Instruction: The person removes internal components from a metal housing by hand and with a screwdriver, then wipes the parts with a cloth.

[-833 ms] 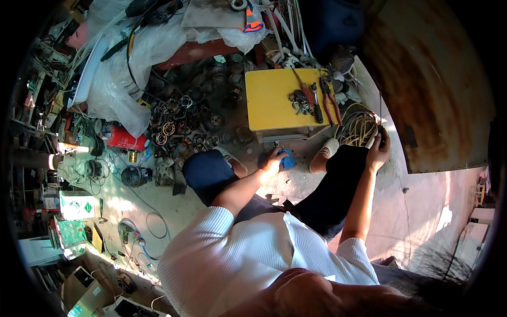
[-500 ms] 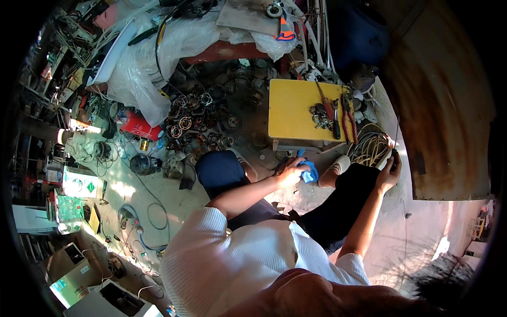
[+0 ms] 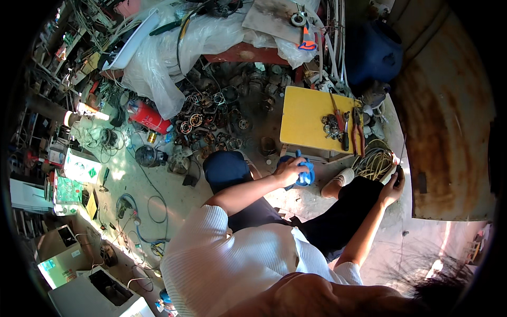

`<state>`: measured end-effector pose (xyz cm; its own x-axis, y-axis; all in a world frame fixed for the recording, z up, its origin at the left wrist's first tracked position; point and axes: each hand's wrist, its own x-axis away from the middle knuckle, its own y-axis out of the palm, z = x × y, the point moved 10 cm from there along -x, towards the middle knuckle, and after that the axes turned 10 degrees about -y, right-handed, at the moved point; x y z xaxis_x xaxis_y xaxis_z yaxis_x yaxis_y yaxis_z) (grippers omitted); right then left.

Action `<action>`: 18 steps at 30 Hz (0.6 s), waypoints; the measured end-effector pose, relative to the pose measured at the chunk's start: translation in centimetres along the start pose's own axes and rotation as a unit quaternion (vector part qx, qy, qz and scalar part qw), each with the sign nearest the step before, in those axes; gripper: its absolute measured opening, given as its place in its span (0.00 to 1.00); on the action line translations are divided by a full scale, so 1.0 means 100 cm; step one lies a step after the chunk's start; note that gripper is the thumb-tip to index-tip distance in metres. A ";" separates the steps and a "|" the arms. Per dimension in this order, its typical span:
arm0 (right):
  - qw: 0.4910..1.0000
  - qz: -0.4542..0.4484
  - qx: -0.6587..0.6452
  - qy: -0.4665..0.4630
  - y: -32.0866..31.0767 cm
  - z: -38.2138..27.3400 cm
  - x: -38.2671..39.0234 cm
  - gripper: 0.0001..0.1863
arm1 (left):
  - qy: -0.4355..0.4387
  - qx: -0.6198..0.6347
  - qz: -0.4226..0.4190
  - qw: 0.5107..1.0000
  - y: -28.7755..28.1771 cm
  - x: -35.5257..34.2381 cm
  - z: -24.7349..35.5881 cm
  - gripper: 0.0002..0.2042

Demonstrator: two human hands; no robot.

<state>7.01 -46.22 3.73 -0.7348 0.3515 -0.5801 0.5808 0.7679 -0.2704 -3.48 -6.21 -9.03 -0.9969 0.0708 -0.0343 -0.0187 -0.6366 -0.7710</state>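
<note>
A blue, lobed part (image 3: 305, 174) with a short stub on top is in my left hand (image 3: 288, 172), whose fingers wrap over its left side. It is held above the floor between my knees, just in front of the small yellow-topped table (image 3: 303, 119). Off to the right, beside my right knee, my right hand (image 3: 391, 191) is closed round the dark handle of a thin-shafted tool (image 3: 404, 150) that looks like a screwdriver. Its shaft points up and away from me. The underside of the blue part is hidden.
On the table lie red-handled pliers (image 3: 357, 132), a black-handled tool (image 3: 345, 137) and a pile of small metal parts (image 3: 331, 128). A coiled yellowish hose (image 3: 372, 165) lies by my right foot. Many metal rings (image 3: 195, 120) cover the floor ahead; a rusty panel (image 3: 449, 132) stands right.
The whole view has shifted, so most things sit slightly lower and further right. The blue part has turned in my left hand and shows more of its lobed body. My right hand keeps its tool.
</note>
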 end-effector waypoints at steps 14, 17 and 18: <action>1.000 0.002 0.012 0.010 -0.008 0.012 -0.001 0.17 | -0.153 -0.302 -0.144 0.930 -0.088 -0.025 -0.215 0.18; 1.000 -0.001 -0.010 0.012 0.000 0.003 0.001 0.17 | -0.218 -0.319 -0.097 0.917 -0.142 -0.013 -0.257 0.19; 1.000 0.003 -0.026 0.014 0.000 0.005 0.001 0.17 | -0.241 -0.315 -0.095 0.913 -0.157 -0.011 -0.265 0.20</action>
<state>7.09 -46.48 3.34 -0.7415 0.3697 -0.5599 0.5666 0.7920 -0.2273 -0.05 24.08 -13.79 -0.9009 -0.3091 0.3047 -0.2984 -0.0686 -0.9520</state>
